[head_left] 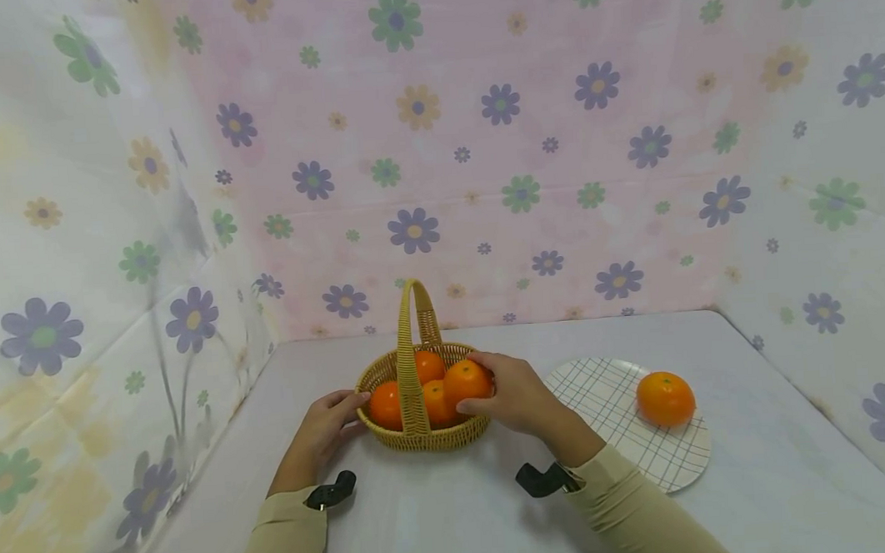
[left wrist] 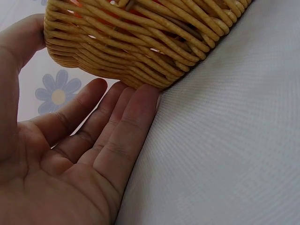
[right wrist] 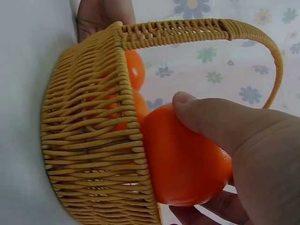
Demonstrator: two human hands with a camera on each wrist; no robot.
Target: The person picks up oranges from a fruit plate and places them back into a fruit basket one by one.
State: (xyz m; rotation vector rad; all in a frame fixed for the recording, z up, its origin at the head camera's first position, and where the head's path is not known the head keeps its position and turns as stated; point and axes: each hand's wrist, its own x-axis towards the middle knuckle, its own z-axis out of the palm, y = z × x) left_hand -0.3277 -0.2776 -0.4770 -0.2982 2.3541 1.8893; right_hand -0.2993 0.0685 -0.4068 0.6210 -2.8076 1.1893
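A yellow wicker basket point(head_left: 428, 440) with a tall arched handle stands on the white table with several oranges inside, one of them an orange point(head_left: 385, 406) at its left. My left hand point(head_left: 328, 424) holds the basket's left side. Its thumb is at the rim and its fingertips point(left wrist: 145, 96) touch the lower wicker wall. With thumb and fingers, my right hand point(head_left: 519, 393) grips another orange point(right wrist: 183, 159) at the basket's right rim, partly over the other fruit. Seen from the right wrist, this orange sits right against the woven edge.
To the right lies a round white plate point(head_left: 591, 386) with a grid pattern. One more orange point(head_left: 666, 399) rests on its right part. Flower-printed cloth point(head_left: 483, 182) walls off the table at the back and both sides.
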